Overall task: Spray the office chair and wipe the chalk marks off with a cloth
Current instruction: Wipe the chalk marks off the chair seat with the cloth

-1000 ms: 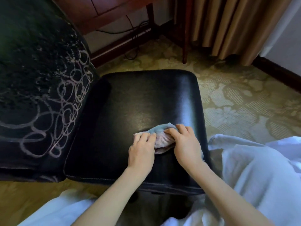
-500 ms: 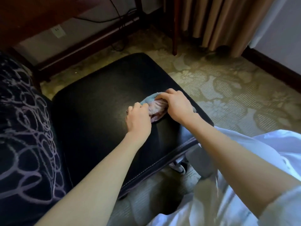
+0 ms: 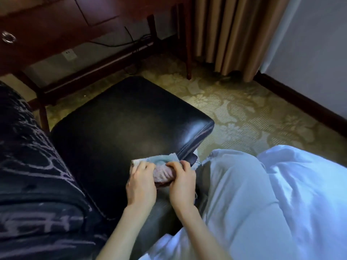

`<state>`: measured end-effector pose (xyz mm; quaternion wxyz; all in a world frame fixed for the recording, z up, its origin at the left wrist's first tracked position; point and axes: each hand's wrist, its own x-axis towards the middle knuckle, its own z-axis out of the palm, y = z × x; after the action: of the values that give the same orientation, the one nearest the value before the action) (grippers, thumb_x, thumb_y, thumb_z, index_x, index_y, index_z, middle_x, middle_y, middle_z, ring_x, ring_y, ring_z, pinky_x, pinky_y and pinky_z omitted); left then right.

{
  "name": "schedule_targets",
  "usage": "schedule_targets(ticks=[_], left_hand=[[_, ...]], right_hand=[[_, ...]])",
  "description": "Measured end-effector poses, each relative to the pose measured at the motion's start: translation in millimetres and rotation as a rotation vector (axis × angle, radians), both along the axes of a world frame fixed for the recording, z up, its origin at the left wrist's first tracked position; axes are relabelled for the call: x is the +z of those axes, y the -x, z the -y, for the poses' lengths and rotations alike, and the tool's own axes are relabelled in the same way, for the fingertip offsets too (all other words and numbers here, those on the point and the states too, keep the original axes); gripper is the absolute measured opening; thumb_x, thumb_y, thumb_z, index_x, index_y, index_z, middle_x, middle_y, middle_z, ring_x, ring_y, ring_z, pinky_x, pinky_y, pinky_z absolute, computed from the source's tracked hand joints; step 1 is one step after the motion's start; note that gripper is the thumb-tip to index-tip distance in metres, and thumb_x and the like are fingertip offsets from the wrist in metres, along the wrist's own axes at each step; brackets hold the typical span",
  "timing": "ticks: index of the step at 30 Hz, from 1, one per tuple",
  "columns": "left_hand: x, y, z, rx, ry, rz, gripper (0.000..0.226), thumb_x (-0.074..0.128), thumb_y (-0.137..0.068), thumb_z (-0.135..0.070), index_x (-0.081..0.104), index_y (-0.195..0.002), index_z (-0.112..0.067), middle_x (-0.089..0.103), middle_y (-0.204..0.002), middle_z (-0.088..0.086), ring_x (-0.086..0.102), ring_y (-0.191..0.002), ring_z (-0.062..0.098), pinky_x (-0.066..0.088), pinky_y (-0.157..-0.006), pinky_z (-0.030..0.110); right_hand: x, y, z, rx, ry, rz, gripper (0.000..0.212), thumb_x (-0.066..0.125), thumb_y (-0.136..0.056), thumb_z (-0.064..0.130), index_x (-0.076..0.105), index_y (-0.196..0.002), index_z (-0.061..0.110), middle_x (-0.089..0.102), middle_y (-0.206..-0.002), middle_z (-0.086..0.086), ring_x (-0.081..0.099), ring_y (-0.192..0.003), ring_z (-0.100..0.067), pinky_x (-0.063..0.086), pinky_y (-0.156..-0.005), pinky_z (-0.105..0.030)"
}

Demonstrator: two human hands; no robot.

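The black leather chair seat (image 3: 120,128) fills the middle of the view. Its backrest (image 3: 32,175) at the left carries pale looping chalk marks. A small blue and pinkish cloth (image 3: 161,166) lies bunched at the seat's near right corner. My left hand (image 3: 141,184) grips the cloth's left end with curled fingers. My right hand (image 3: 183,182) grips its right end the same way. The two hands sit close together, and part of the cloth is hidden under them. No spray bottle is in view.
A dark wooden desk (image 3: 47,29) with a ring-pull drawer stands behind the chair, cables trailing under it. Beige curtains (image 3: 231,34) hang at the back right. Patterned carpet (image 3: 244,113) lies to the right. My light trousers (image 3: 262,203) fill the lower right.
The view has swung, and both hands with the cloth have slid from the seat's middle toward its near right corner. The cloth is more bunched between the hands.
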<state>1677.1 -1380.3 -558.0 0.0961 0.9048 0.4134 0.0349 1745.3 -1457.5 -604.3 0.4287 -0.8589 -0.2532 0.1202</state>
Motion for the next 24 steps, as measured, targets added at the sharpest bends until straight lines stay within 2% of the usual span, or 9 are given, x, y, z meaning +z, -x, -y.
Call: schedule_targets(ticks=[2, 5, 8, 13, 19, 22, 24], left_hand=[[0, 33, 6, -0.056, -0.035, -0.040, 0.021, 0.058, -0.083, -0.003, 0.065, -0.098, -0.016, 0.059, -0.108, 0.002, 0.053, -0.105, 0.027, 0.050, -0.075, 0.041], [-3, 83, 9, -0.100, -0.112, -0.104, 0.031, 0.073, -0.063, 0.008, 0.064, -0.086, -0.010, 0.060, -0.094, 0.008, 0.060, -0.088, 0.033, 0.054, -0.058, 0.041], [-2, 114, 10, -0.131, -0.139, -0.148, 0.035, 0.074, -0.059, 0.009, 0.062, -0.088, -0.008, 0.060, -0.095, 0.012, 0.060, -0.086, 0.035, 0.052, -0.053, 0.040], [-5, 116, 7, -0.131, -0.118, -0.150, 0.031, 0.066, -0.060, 0.011, 0.056, -0.083, -0.008, 0.057, -0.097, 0.012, 0.058, -0.083, 0.037, 0.051, -0.046, 0.040], [-7, 85, 2, -0.125, -0.047, -0.090, 0.031, 0.064, -0.067, 0.011, 0.060, -0.091, -0.007, 0.058, -0.106, 0.014, 0.058, -0.090, 0.039, 0.054, -0.054, 0.043], [-5, 51, -1, -0.139, -0.022, -0.059, 0.032, 0.061, -0.073, 0.006, 0.062, -0.102, -0.007, 0.057, -0.114, 0.013, 0.056, -0.100, 0.038, 0.054, -0.064, 0.045], [-3, 20, -4, -0.150, -0.013, -0.056, 0.036, 0.058, -0.081, 0.001, 0.058, -0.115, -0.011, 0.052, -0.126, 0.009, 0.050, -0.113, 0.034, 0.050, -0.077, 0.044]], right_hand=[[-1, 33, 4, 0.003, -0.017, -0.073, 0.058, 0.049, -0.059, -0.010, 0.067, -0.103, 0.023, 0.056, -0.116, -0.006, 0.052, -0.091, -0.032, 0.033, -0.079, -0.025], [5, 77, 7, 0.056, -0.039, -0.120, 0.049, 0.049, -0.070, -0.003, 0.063, -0.111, 0.022, 0.047, -0.127, -0.004, 0.047, -0.105, -0.027, 0.030, -0.084, -0.021], [7, 104, 11, 0.103, -0.064, -0.155, 0.042, 0.049, -0.078, 0.005, 0.059, -0.115, 0.023, 0.039, -0.133, -0.003, 0.042, -0.114, -0.023, 0.030, -0.087, -0.020], [-4, 104, 10, 0.113, -0.101, -0.173, 0.053, 0.042, -0.064, 0.000, 0.061, -0.109, 0.023, 0.043, -0.126, -0.003, 0.045, -0.113, -0.020, 0.031, -0.088, -0.017], [-9, 69, 5, 0.060, -0.135, -0.134, 0.060, 0.045, -0.062, -0.010, 0.063, -0.107, 0.025, 0.046, -0.124, -0.002, 0.045, -0.114, -0.020, 0.036, -0.089, -0.025], [-7, 34, -1, -0.013, -0.117, -0.117, 0.060, 0.046, -0.063, -0.013, 0.064, -0.105, 0.027, 0.048, -0.122, -0.001, 0.047, -0.111, -0.021, 0.044, -0.087, -0.033], [-4, 5, -6, -0.060, -0.108, -0.097, 0.059, 0.045, -0.064, -0.013, 0.064, -0.104, 0.027, 0.048, -0.121, 0.000, 0.048, -0.110, -0.021, 0.044, -0.087, -0.035]])
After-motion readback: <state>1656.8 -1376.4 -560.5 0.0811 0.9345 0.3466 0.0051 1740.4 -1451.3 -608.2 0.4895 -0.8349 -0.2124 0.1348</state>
